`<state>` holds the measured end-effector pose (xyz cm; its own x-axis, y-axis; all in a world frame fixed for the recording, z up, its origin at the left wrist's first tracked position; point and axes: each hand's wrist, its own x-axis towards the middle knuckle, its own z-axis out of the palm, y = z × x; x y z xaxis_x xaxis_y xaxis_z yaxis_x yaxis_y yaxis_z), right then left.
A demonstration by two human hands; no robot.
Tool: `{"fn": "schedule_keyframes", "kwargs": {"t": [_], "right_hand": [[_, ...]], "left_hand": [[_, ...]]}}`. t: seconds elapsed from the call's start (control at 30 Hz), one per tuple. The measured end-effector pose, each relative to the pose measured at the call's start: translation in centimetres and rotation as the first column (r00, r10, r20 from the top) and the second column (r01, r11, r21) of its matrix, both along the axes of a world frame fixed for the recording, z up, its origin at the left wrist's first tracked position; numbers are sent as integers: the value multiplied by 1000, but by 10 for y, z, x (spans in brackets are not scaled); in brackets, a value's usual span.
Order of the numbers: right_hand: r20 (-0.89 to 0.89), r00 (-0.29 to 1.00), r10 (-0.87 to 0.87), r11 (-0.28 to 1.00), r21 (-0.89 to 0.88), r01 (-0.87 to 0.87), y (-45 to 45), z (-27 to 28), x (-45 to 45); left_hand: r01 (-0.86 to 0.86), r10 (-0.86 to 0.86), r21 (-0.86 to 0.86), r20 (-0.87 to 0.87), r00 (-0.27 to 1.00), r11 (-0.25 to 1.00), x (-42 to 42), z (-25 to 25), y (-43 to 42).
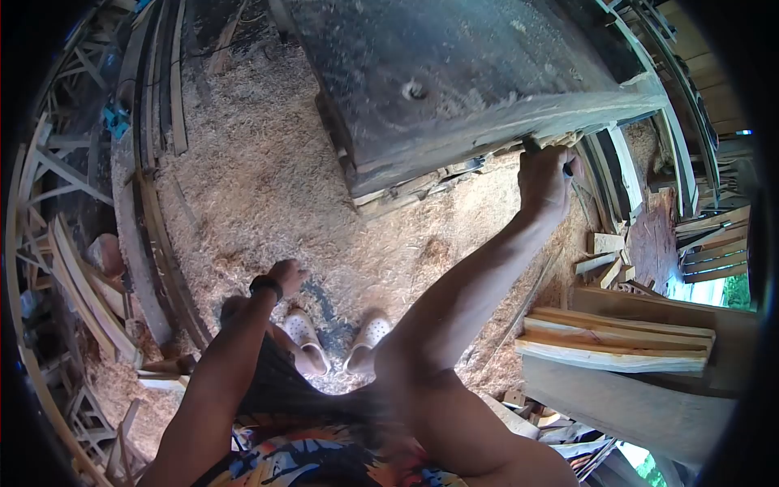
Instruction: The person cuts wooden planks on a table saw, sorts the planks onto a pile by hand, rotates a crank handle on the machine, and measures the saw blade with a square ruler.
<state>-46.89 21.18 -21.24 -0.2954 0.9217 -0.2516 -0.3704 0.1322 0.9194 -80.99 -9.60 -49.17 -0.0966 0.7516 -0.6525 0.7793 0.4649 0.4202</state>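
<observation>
My right hand (pixel 545 180) reaches forward to the front edge of a large dark workbench (pixel 471 105). Its fingers are wrapped round a dark, handle-like thing (pixel 531 146), which shows at both sides of the fist; its kind cannot be made out. My left hand (pixel 287 276), with a black band (pixel 265 285) at the wrist, hangs low over the sawdust, apart from the workbench. That hand is small and blurred, so its fingers are unclear.
Sawdust (pixel 251 174) covers the floor around my light clogs (pixel 302 331). Long boards (pixel 154 243) run along the left. Stacked timber pieces (pixel 617 341) lie on the right, near a wide plank (pixel 625 406). Scrap wood (pixel 604 260) is heaped beside the workbench.
</observation>
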Motion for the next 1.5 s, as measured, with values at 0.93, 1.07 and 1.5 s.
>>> {"fn": "schedule_keyframes", "kwargs": {"t": [0.93, 1.07, 1.5], "right_hand": [[95, -813, -574, 819, 48, -572, -92, -77, 44], [483, -815, -321, 932, 7, -363, -53, -44, 77], [-64, -923, -378, 912, 147, -384, -67, -58, 83]], "left_hand": [[346, 62, 803, -363, 930, -485, 111, 341, 180], [333, 53, 823, -349, 936, -460, 110, 340, 179], [317, 60, 840, -324, 944, -441, 109, 335, 179]]}}
